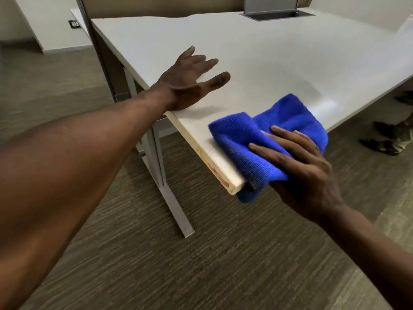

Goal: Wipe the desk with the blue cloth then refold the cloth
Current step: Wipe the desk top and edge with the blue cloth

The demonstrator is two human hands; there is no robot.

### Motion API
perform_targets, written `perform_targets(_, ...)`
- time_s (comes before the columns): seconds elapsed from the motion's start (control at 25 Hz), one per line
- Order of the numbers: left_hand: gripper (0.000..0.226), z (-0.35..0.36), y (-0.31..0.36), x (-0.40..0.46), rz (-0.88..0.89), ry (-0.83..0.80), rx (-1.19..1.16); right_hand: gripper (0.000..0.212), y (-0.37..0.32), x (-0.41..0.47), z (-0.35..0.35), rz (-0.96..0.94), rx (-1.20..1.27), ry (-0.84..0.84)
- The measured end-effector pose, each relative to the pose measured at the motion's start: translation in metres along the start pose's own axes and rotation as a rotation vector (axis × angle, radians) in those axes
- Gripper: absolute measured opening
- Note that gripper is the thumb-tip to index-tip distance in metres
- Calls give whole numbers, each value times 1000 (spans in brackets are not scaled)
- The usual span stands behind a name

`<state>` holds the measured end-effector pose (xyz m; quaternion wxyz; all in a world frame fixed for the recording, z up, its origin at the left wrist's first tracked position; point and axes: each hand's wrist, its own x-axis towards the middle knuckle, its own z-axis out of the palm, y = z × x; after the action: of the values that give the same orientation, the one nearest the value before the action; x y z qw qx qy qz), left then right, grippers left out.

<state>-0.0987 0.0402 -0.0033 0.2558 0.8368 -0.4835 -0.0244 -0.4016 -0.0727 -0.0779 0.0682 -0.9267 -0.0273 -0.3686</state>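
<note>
The cloth (266, 139) lies bunched on the near right corner of the desk (257, 54), its blue folds heaped rather than flat. Part of it spills over the desk's near edge and hangs below the pale, raw-looking side of the top.

The right hand (306, 173) comes in from the near right and lies on top of the cloth, palm down. 3 fingers (270, 153) stretch leftward across the fabric, slightly apart, pressing it to the desk — the thumb is hidden, so whether it hooks under the hanging part cannot be told. The cloth sits mostly to the left of and beyond the palm, with a ridge of fabric rising on the far side of the fingers and the drooping end just below the heel of the hand.

The left hand (190, 81) is well apart from the cloth, further left along the near edge. Its palm rests flat on the desk with fingers spread and thumb splayed to the right — it holds nothing. The forearm runs back to the near left.

At the desk's far side a grey cable box (277, 14) is sunk into the top. A metal leg (163, 173) stands below the near edge on brown carpet (201, 265). At the far right, someone's sandalled foot (382, 146) shows on the floor.
</note>
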Motion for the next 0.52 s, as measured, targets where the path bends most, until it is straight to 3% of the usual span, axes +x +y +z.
perform_targets(0.12, 98, 0, 1, -1, -11, 8, -13, 54, 16, -2, -12, 109, -50, -16)
perform_targets(0.28, 98, 0, 2, -2, -19, 10, 3, 68, -18, -4, 1, 183, -34, 34)
perform_targets(0.52, 94, -1, 4, -2, -26, 1, 14, 59, -73, 3, 24, 189, 39, 104)
